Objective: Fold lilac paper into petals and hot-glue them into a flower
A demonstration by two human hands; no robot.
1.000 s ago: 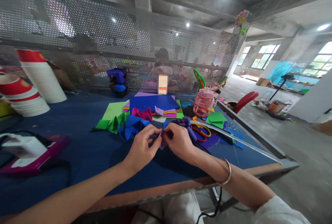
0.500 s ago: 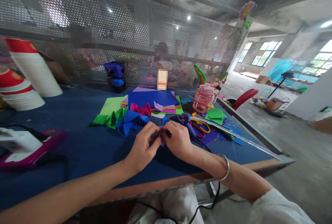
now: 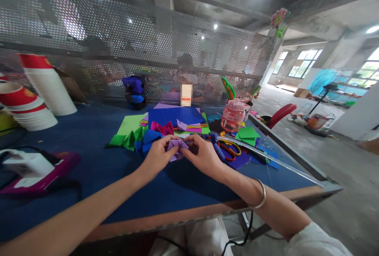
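A folded piece of purple paper (image 3: 177, 150) is held above the blue table by both hands. My left hand (image 3: 158, 155) pinches its left side, thumb in front. On its right side, my right hand (image 3: 204, 155) grips the edge between thumb and fingers. Just behind my left hand lie folded blue paper (image 3: 145, 141), folded pink paper (image 3: 162, 128) and folded green paper (image 3: 126, 140). Another small purple folded piece (image 3: 181, 125) rests on the paper stack. A blue glue gun (image 3: 217, 147) lies beside my right hand, partly hidden.
A stack of coloured sheets (image 3: 174, 115) lies at the back. Right of it stand a pink bottle (image 3: 233, 117), scissors (image 3: 232, 150) and a long clear stick (image 3: 275, 160). Paper cups (image 3: 49, 86) and a purple power strip (image 3: 56, 173) are at left. A perforated metal screen (image 3: 133, 42) rises behind.
The purple paper has turned so its folded face shows between my hands. Before, my fingers were close together and mostly covered it; now they are farther apart. The camera view has shifted slightly.
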